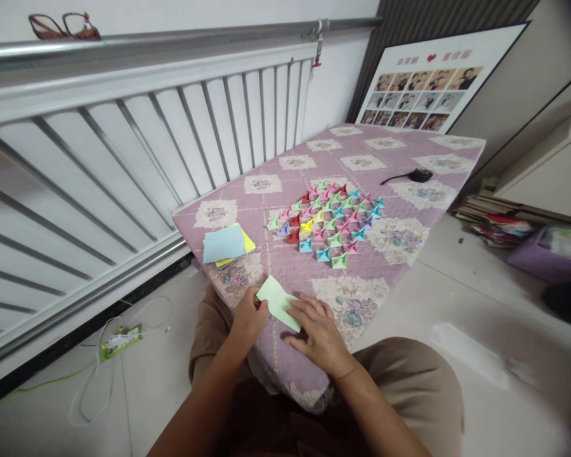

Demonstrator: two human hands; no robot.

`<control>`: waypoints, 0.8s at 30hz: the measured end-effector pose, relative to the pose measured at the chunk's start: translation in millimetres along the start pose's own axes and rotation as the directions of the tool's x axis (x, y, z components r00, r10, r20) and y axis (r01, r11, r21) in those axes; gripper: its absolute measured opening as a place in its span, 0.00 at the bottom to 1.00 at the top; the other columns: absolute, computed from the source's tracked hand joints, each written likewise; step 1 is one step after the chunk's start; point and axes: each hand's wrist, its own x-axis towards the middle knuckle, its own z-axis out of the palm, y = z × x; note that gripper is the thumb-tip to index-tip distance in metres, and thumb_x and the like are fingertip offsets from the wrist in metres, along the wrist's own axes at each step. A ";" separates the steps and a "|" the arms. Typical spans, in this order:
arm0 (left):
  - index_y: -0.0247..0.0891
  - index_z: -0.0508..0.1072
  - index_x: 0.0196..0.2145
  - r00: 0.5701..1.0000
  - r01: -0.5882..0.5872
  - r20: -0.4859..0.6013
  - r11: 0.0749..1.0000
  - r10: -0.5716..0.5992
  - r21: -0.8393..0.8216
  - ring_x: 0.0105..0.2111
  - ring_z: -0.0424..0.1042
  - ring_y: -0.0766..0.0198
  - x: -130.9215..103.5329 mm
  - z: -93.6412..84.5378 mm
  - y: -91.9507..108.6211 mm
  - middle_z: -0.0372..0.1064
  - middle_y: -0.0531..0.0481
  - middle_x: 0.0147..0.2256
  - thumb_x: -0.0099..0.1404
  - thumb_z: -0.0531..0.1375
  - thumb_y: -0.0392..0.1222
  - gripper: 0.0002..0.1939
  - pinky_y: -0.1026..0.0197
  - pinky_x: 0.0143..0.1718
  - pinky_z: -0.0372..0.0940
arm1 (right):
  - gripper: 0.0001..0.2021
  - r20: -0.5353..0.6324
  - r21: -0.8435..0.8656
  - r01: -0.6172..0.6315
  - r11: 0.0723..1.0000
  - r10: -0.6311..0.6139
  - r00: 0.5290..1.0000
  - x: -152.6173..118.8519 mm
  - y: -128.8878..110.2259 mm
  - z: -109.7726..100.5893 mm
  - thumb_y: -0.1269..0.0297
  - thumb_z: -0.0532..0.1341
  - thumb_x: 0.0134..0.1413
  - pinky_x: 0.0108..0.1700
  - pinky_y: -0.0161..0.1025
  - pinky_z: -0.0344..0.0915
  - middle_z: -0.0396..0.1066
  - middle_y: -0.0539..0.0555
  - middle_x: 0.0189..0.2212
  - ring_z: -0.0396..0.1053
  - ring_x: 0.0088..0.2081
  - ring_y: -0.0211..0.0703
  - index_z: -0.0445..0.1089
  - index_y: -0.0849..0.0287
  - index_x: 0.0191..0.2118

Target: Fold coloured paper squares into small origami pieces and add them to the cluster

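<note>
A pale green sheet of paper (278, 303) lies slanted near the front of the cloth-covered table (290, 343). My left hand (252, 315) pinches its left edge between thumb and fingers. Over the right part of the sheet rests my right hand (318, 330), its fingers spread and the thumb apart below them. Beyond my left hand sits a small stack of coloured paper (224, 245), blue on top with yellow sticking out. Farther back, several small folded paper pieces (334, 240) in green, pink, red, blue and yellow stand in slanting rows.
A black object with a thin stem (419, 175) lies at the table's right. A white radiator (147, 152) runs along the left, with glasses (64, 26) above it. A photo board (421, 86) leans behind the table. A power strip (121, 341) is on the floor.
</note>
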 end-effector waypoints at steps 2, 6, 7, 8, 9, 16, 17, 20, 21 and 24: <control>0.38 0.66 0.44 1.000 0.019 0.023 0.999 -0.018 -0.039 0.29 0.71 0.66 2.4 -2.9 -2.8 0.71 0.52 0.33 0.62 0.54 0.35 0.12 0.64 0.33 0.64 | 0.20 -0.013 0.008 -0.024 1.000 0.024 1.000 0.7 0.6 2.1 0.60 0.66 0.48 0.56 0.55 0.50 0.69 0.58 0.51 0.57 0.59 0.56 0.69 0.54 0.49; 0.37 0.64 0.50 0.999 0.028 0.046 0.999 -0.026 -0.039 0.27 0.72 0.65 3.6 -9.3 -6.5 0.72 0.50 0.33 0.61 0.54 0.35 0.18 0.62 0.33 0.66 | 0.17 -0.041 0.029 -0.047 0.998 0.048 0.998 0.9 3.1 6.3 0.71 0.61 0.49 0.56 0.53 0.53 0.70 0.56 0.49 0.59 0.58 0.53 0.70 0.55 0.47; 0.36 0.63 0.51 0.999 0.022 0.046 0.999 -0.021 -0.032 0.27 0.72 0.64 3.5 -10.4 -7.0 0.72 0.50 0.33 0.61 0.54 0.35 0.20 0.61 0.34 0.66 | 0.18 -0.045 0.033 -0.049 0.998 0.051 0.998 0.7 4.0 7.2 0.72 0.60 0.48 0.56 0.52 0.54 0.70 0.56 0.50 0.59 0.58 0.53 0.70 0.55 0.47; 0.36 0.63 0.52 0.999 0.012 0.045 1.000 -0.011 -0.023 0.29 0.73 0.63 3.2 -11.1 -7.3 0.73 0.49 0.35 0.60 0.54 0.34 0.21 0.60 0.36 0.66 | 0.19 -0.047 0.038 -0.052 0.998 0.054 0.997 0.5 5.0 8.1 0.74 0.59 0.48 0.56 0.52 0.55 0.70 0.56 0.50 0.59 0.58 0.53 0.70 0.55 0.47; 0.36 0.62 0.53 0.999 0.001 0.039 1.000 0.000 -0.008 0.32 0.73 0.62 2.8 -11.6 -7.4 0.73 0.48 0.37 0.60 0.54 0.34 0.22 0.59 0.38 0.66 | 0.20 -0.048 0.041 -0.057 0.998 0.059 0.997 0.4 6.0 8.9 0.75 0.58 0.47 0.55 0.52 0.55 0.70 0.56 0.50 0.59 0.58 0.52 0.70 0.55 0.48; 0.37 0.61 0.57 0.995 -0.067 0.073 0.994 0.061 0.081 0.47 0.71 0.55 0.6 -13.2 -7.2 0.70 0.43 0.49 0.59 0.55 0.34 0.27 0.55 0.48 0.65 | 0.20 -0.028 -0.002 -0.118 0.993 0.118 0.993 2.4 8.0 10.8 0.76 0.58 0.48 0.53 0.53 0.59 0.68 0.57 0.52 0.58 0.58 0.55 0.71 0.54 0.47; 0.38 0.60 0.57 0.994 -0.080 0.081 0.993 0.073 0.086 0.48 0.70 0.55 0.2 -13.7 -7.5 0.68 0.43 0.51 0.59 0.55 0.33 0.28 0.55 0.49 0.64 | 0.19 -0.026 -0.008 -0.123 0.992 0.123 0.992 2.8 7.8 10.9 0.75 0.58 0.49 0.52 0.53 0.59 0.68 0.57 0.52 0.58 0.58 0.55 0.71 0.53 0.47; 0.37 0.57 0.60 0.990 -0.124 0.074 0.984 0.116 0.124 0.53 0.66 0.55 -2.7 -15.1 -8.1 0.63 0.42 0.56 0.59 0.55 0.33 0.31 0.55 0.54 0.61 | 0.15 -0.040 -0.006 -0.117 0.993 0.117 0.992 3.2 7.3 10.8 0.73 0.59 0.51 0.52 0.53 0.60 0.68 0.56 0.52 0.58 0.58 0.54 0.72 0.52 0.44; 0.37 0.56 0.61 0.989 -0.141 0.058 0.978 0.134 0.153 0.54 0.64 0.55 -4.8 -15.5 -8.0 0.62 0.42 0.57 0.59 0.55 0.33 0.31 0.55 0.55 0.60 | 0.13 -0.047 0.000 -0.108 0.994 0.108 0.993 3.1 7.3 10.6 0.72 0.59 0.52 0.52 0.53 0.60 0.69 0.56 0.51 0.59 0.58 0.54 0.73 0.52 0.43; 0.39 0.57 0.60 0.968 -0.228 -0.029 0.925 0.249 0.302 0.56 0.61 0.55 -15.0 -16.8 -5.7 0.61 0.42 0.56 0.61 0.55 0.35 0.29 0.52 0.57 0.56 | 0.10 -0.054 0.018 -0.078 0.997 0.079 0.995 2.5 7.3 9.4 0.70 0.59 0.54 0.53 0.53 0.60 0.69 0.56 0.50 0.59 0.58 0.54 0.73 0.52 0.41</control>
